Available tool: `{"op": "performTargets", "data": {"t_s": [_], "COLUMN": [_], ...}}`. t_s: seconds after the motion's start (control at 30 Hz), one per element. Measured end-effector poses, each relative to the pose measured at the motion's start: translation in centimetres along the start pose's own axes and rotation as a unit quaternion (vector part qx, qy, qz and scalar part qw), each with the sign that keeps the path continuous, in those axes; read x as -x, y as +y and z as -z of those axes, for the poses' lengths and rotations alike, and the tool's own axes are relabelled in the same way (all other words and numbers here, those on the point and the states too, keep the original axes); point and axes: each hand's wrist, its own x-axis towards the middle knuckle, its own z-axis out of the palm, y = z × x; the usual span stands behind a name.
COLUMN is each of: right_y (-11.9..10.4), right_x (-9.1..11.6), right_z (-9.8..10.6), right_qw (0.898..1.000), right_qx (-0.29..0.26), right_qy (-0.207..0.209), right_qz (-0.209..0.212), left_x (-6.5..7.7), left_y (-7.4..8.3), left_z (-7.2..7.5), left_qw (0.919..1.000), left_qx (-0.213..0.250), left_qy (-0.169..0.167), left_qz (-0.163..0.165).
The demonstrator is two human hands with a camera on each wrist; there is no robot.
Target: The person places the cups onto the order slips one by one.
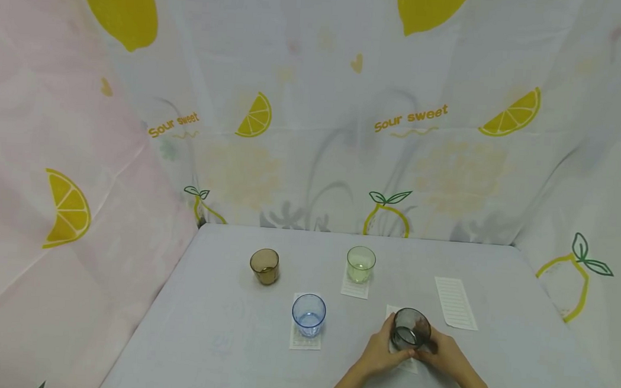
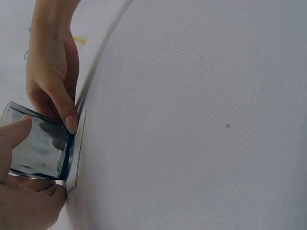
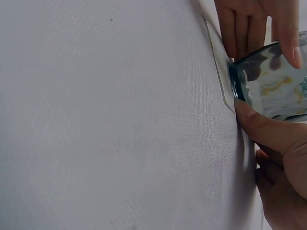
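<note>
Both hands grip a smoky grey glass (image 1: 411, 331) standing upright at the right front of the table. My left hand (image 1: 380, 351) wraps its left side, and my right hand (image 1: 447, 355) holds the other side with the thumb low by the base. Under the glass lies a white printed card (image 1: 409, 365), partly covered by it. In the left wrist view, the base of the grey glass (image 2: 41, 148) is right at the card's surface. The right wrist view shows the right thumb (image 3: 256, 120) against the bottom edge of the glass.
A blue glass (image 1: 309, 318) stands on a card left of the hands. Farther back, a green glass (image 1: 360, 265) stands on another card. An amber glass (image 1: 265, 267) sits at back left on the tablecloth. One bare card (image 1: 456, 304) lies at right. Lemon-print curtains surround the table.
</note>
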Motion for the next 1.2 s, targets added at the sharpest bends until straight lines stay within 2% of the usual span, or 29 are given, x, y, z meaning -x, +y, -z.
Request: {"op": "performTargets", "data": {"t_s": [0.17,0.57,0.83,0.93,0.97,1.07,1.17,1.2], "right_y": [-0.2,-0.1,-0.1,-0.1,-0.1,-0.1,-0.2,-0.2], "right_x": [0.0,-0.2,-0.2,-0.1,-0.1,0.0,0.1,0.2], "right_z": [0.0,-0.1,-0.1,-0.1,-0.1,0.0,0.0,0.1], "right_qw": [1.000,1.000,1.000,1.000,1.000,1.000,1.000,1.000], "right_qx": [-0.001,0.001,-0.002,-0.003,-0.004,-0.003,-0.002,-0.001], "right_qy": [-0.002,-0.001,-0.003,-0.001,0.000,0.000,-0.002,-0.002], "right_qz": [-0.001,0.010,0.002,-0.003,-0.004,-0.002,0.005,0.008], "left_x": [0.1,0.5,1.2,1.6,1.7,2.1,2.4,2.4], "left_y": [0.0,-0.1,-0.2,-0.2,-0.2,0.0,0.5,0.7], "left_z": [0.1,0.5,1.2,1.5,1.6,2.0,2.5,2.6], "left_qw": [0.9999,0.9992,0.9990,0.9984,0.9983,0.9972,0.9974,0.9974], "left_qx": [-0.003,0.019,0.034,0.048,0.042,0.048,0.047,0.058], "left_qy": [0.007,0.034,0.029,0.026,0.027,0.024,0.022,0.020], "left_qz": [-0.008,0.002,0.005,-0.012,-0.031,-0.052,-0.050,-0.039]}}
